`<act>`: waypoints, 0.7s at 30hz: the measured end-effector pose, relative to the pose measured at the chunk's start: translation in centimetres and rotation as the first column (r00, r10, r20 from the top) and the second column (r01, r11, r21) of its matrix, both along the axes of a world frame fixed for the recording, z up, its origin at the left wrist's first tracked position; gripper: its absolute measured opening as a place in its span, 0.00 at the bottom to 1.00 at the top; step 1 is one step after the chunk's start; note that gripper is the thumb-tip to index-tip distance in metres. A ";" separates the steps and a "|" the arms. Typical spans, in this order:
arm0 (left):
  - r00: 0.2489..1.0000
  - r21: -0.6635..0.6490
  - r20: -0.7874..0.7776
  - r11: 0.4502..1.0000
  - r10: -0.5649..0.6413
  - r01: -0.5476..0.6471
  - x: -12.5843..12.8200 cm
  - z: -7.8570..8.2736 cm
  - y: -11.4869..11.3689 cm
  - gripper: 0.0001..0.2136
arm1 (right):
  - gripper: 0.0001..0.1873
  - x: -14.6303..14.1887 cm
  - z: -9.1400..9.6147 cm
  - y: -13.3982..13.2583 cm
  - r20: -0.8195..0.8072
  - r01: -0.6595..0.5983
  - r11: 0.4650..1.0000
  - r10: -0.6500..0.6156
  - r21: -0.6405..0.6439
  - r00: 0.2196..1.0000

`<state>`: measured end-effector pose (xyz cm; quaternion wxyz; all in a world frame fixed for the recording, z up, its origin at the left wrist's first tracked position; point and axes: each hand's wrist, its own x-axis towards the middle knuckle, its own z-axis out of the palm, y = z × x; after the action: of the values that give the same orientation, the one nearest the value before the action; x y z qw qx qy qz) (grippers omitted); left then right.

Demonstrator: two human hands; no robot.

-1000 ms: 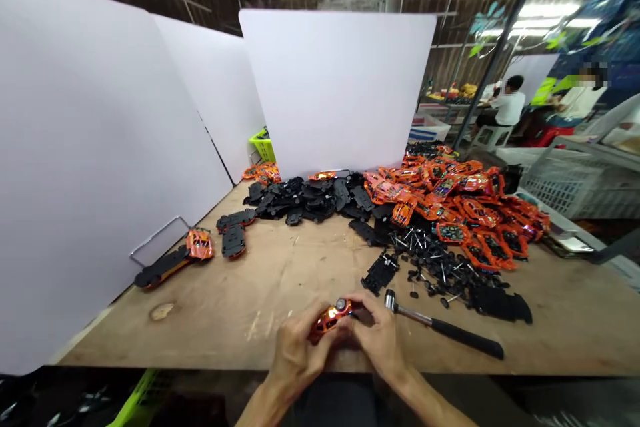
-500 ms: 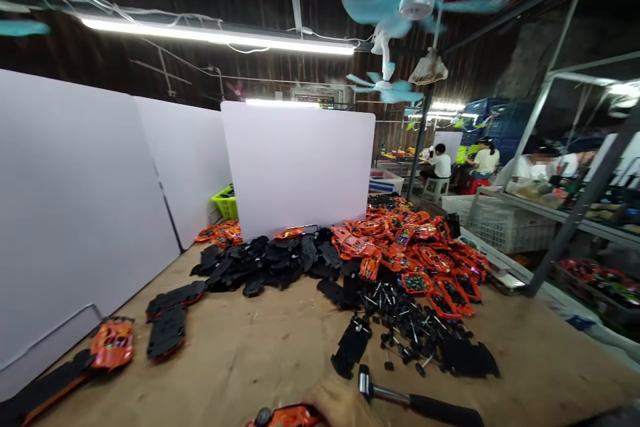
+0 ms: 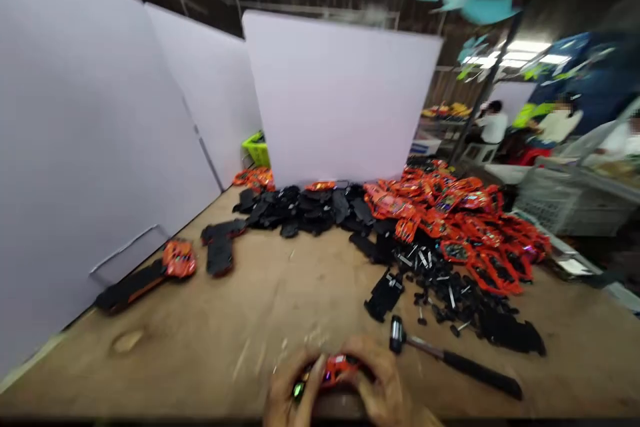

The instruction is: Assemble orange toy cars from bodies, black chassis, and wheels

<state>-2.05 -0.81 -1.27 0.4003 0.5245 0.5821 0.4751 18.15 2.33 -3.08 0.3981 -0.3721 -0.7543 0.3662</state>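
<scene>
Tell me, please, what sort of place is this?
Probably a toy-car assembly workshop: orange car shells and black chassis plates are heaped on a wooden workbench beside a hammer, and other workers sit at benches behind.

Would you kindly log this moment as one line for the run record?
left hand: gripping orange plastic toy car | right hand: gripping same car | beside: black-handled steel hammer on plywood workbench

Dim shed light; we note glare from far ceiling tubes (image 3: 523, 47), motion blur on left hand (image 3: 293, 387), right hand (image 3: 377, 377), fan blades (image 3: 463, 3), bowed frame edges.
</scene>
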 end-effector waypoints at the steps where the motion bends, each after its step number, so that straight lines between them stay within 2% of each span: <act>1: 1.000 0.006 -0.016 1.000 -0.012 0.013 -0.2 0.1 -0.1 0.16 | 0.11 0.1 0.4 -0.4 -0.008 0.035 0.999 -0.035 -0.014 0.999; 2: 0.998 0.006 -0.040 0.999 -0.043 0.043 -0.5 0.2 -0.1 0.16 | 0.10 0.1 0.8 -0.6 -0.003 0.045 0.999 -0.046 -0.025 0.999; 4: 0.968 0.007 -0.154 0.980 -0.198 0.201 -1.4 1.1 0.1 0.15 | 0.09 0.2 1.4 -0.3 0.026 0.015 0.997 -0.013 -0.073 1.000; 5: 0.928 0.003 -0.241 0.956 -0.284 0.293 -1.7 1.7 0.3 0.15 | 0.08 0.2 1.8 -0.1 0.041 -0.006 0.994 0.011 -0.106 0.999; 7: 0.793 -0.008 -0.467 0.898 -0.392 0.439 -1.8 3.0 0.4 0.14 | 0.07 0.2 3.2 0.3 0.067 -0.034 0.986 0.045 -0.165 0.997; 8: 0.715 -0.006 -0.583 0.882 -0.386 0.471 -1.5 3.5 0.3 0.16 | 0.06 0.1 4.1 0.3 0.077 -0.036 0.981 0.052 -0.191 0.996; 10: 0.593 0.024 -0.753 0.888 -0.286 0.459 -0.4 3.9 -0.2 0.20 | 0.07 -0.2 6.0 0.0 0.080 -0.019 0.970 0.040 -0.244 0.996; 11: 0.572 0.043 -0.785 0.900 -0.238 0.434 0.2 3.9 -0.7 0.19 | 0.08 -0.1 6.9 -0.3 0.072 -0.020 0.959 0.042 -0.281 0.997; 12: 0.595 0.056 -0.776 0.916 -0.211 0.397 0.9 3.6 -1.3 0.18 | 0.10 0.3 7.6 -0.6 0.061 -0.027 0.948 0.049 -0.317 0.997; 13: 0.662 0.053 -0.721 0.936 -0.205 0.347 1.4 3.3 -2.0 0.17 | 0.12 1.0 8.1 -0.9 0.056 -0.029 0.943 0.051 -0.332 0.997; 14: 0.759 0.019 -0.613 0.957 -0.218 0.290 1.8 3.0 -2.8 0.16 | 0.13 2.2 8.4 -1.2 0.073 -0.012 0.950 0.036 -0.311 0.997; 15: 0.863 -0.058 -0.443 0.968 -0.243 0.242 2.0 2.8 -3.6 0.15 | 0.15 3.7 8.3 -1.4 0.119 0.037 0.970 -0.009 -0.240 0.993; 16: 0.943 -0.171 -0.206 0.959 -0.260 0.227 2.2 2.5 -4.4 0.13 | 0.17 5.6 7.9 -1.6 0.190 0.109 0.986 -0.084 -0.123 0.978; 17: 0.966 -0.298 0.080 0.919 -0.244 0.257 2.5 2.3 -5.0 0.12 | 0.19 7.7 7.2 -1.6 0.274 0.204 0.978 -0.209 0.048 0.939; 18: 0.908 -0.406 0.374 0.847 -0.188 0.343 2.7 2.0 -5.6 0.10 | 0.20 9.8 6.2 -1.6 0.358 0.269 0.935 -0.339 0.230 0.870; 19: 0.771 -0.458 0.631 0.758 -0.090 0.464 3.1 1.7 -6.0 0.10 | 0.21 11.6 5.0 -1.5 0.445 0.262 0.899 -0.407 0.351 0.798; 20: 0.582 -0.448 0.812 0.678 0.038 0.582 3.5 1.4 -6.2 0.11 | 0.19 13.2 3.7 -1.4 0.511 0.219 0.873 -0.441 0.437 0.738; 21: 0.383 -0.403 0.907 0.628 0.175 0.666 4.0 0.9 -6.4 0.12 | 0.18 14.3 2.6 -1.3 0.565 0.174 0.850 -0.469 0.496 0.679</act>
<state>1.98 -7.17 -0.33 0.8888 0.0703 0.3139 0.3263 32.44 0.99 -0.47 0.2277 -0.5173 -0.8243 -0.0333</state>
